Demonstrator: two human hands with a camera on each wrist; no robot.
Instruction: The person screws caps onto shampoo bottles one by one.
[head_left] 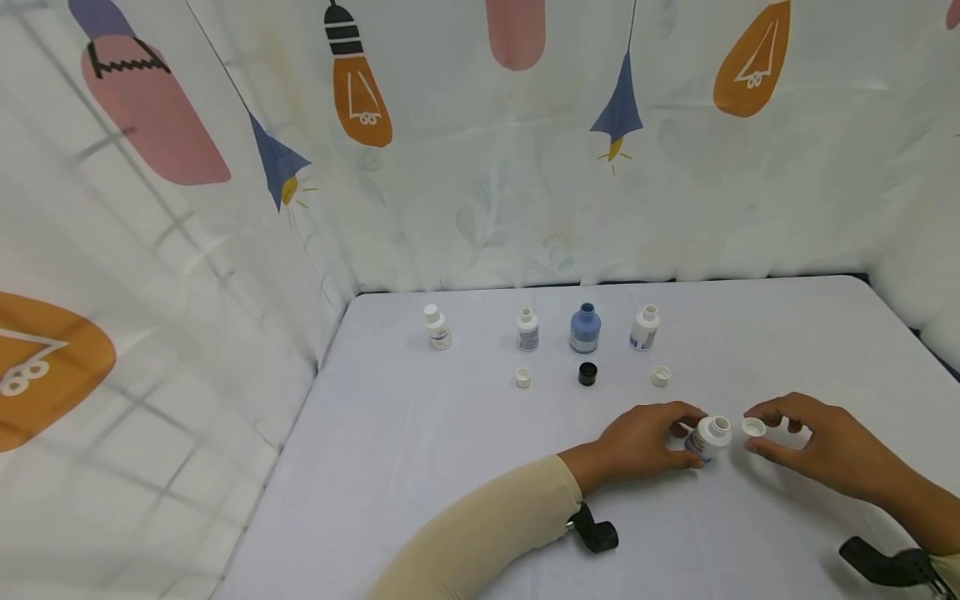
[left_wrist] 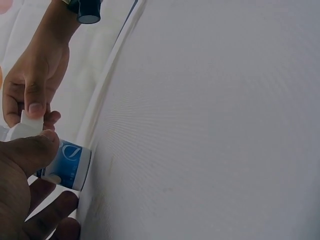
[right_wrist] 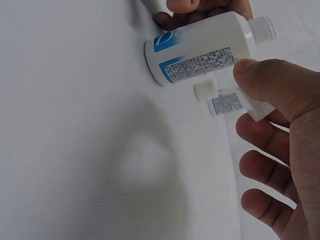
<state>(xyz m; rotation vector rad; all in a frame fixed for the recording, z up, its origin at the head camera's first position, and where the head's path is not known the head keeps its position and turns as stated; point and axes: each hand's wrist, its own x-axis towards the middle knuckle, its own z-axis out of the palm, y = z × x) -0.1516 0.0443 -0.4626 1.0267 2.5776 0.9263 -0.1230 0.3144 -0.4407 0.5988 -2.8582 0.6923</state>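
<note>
Low over the white table, my left hand (head_left: 641,442) grips a small white bottle (head_left: 708,439) between thumb and fingers. Its neck is bare and tilts toward the right. A blue printed label (left_wrist: 70,156) shows on the bottle in the left wrist view. Just right of the neck, my right hand (head_left: 832,446) pinches a white cap (head_left: 753,427) between thumb and index finger. In the right wrist view, the cap (right_wrist: 257,106) is apart from the bottle (right_wrist: 202,50), and the other fingers are loosely bent.
Toward the back of the table (head_left: 420,467) stand a capped white bottle (head_left: 437,327), two uncapped white bottles (head_left: 528,333) (head_left: 645,329) and an uncapped blue bottle (head_left: 585,333). Before the uncapped ones lie two white caps (head_left: 522,378) (head_left: 661,377) and a black cap (head_left: 587,373).
</note>
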